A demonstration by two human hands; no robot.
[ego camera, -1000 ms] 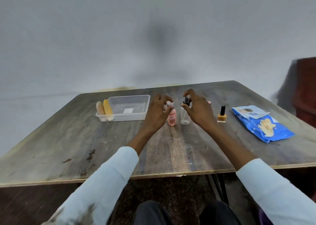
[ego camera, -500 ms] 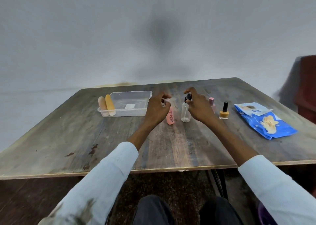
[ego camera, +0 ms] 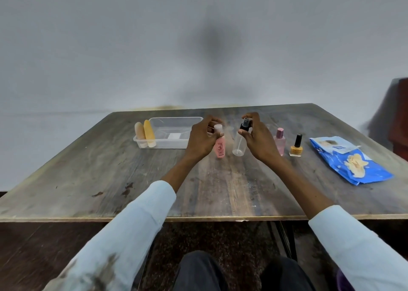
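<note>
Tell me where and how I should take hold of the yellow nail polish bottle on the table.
Pinch the yellow nail polish bottle by its tall black cap, coming from above. It stands upright, the cap juts over a squat body, and the pink-capped bottle stands close on its left, so a sideways approach looks tighter; the side toward the blue packet is freer.

- Pink bottle [ego camera: 220, 149]: small, opaque salmon body with dark print on the front and a pale cap. It tilts slightly, cap leaning left. The left hand [ego camera: 202, 140] grips it just under the cap. The base is low over the table [ego camera: 220, 198]; contact cannot be told.
- Spray bottle [ego camera: 239, 145]: clear body, black pump head. It is near upright, just right of the pink bottle and apart from it. The right hand [ego camera: 259, 142] pinches the head.
</note>
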